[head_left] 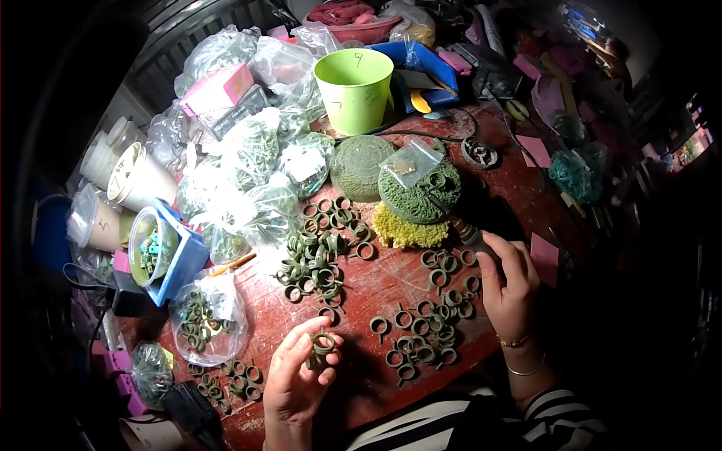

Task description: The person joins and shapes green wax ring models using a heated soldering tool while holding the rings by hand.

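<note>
My left hand is closed around a green ring above the front of the red table. My right hand is closed on a dark-handled tool, whose thin tip reaches a round green textured pad. A small clear bag lies on that pad, and a yellow textured piece sits under it. Between my hands, one pile of green rings is at the middle and another group of rings is nearer the front right.
Clear plastic bags fill the back left. A lime green bucket stands at the back, beside a blue tray. White cups and a blue bin line the left. A person is far back right.
</note>
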Available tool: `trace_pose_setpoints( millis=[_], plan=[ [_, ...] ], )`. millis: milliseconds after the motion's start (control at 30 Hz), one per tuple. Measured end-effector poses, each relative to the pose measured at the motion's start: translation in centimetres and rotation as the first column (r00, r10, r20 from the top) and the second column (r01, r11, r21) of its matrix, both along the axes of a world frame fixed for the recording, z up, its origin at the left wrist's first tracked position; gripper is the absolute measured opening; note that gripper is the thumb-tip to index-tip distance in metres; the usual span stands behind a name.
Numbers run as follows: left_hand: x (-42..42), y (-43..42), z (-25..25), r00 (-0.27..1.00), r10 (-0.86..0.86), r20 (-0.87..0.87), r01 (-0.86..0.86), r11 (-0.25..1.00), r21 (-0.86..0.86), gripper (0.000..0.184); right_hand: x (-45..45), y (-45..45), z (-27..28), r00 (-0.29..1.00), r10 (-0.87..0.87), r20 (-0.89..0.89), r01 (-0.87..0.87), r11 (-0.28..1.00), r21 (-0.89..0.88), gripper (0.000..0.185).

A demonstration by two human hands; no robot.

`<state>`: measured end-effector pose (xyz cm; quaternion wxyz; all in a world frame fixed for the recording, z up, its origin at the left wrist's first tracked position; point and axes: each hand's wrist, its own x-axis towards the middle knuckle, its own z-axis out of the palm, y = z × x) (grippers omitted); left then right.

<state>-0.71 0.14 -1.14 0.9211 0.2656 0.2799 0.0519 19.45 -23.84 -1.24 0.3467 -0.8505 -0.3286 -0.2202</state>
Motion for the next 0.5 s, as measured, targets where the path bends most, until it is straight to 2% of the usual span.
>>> trace_pose_setpoints(
  millis=[500],
  plan=[
    [0.03, 0.00, -0.01, 1.000, 0.003, -0.013, -0.003, 1.000, 0.011, 0.043, 0.18, -0.03, -0.22, 1.000, 0.002, -0.002, -0.002, 1.000, -0.004, 0.028]
  ],
)
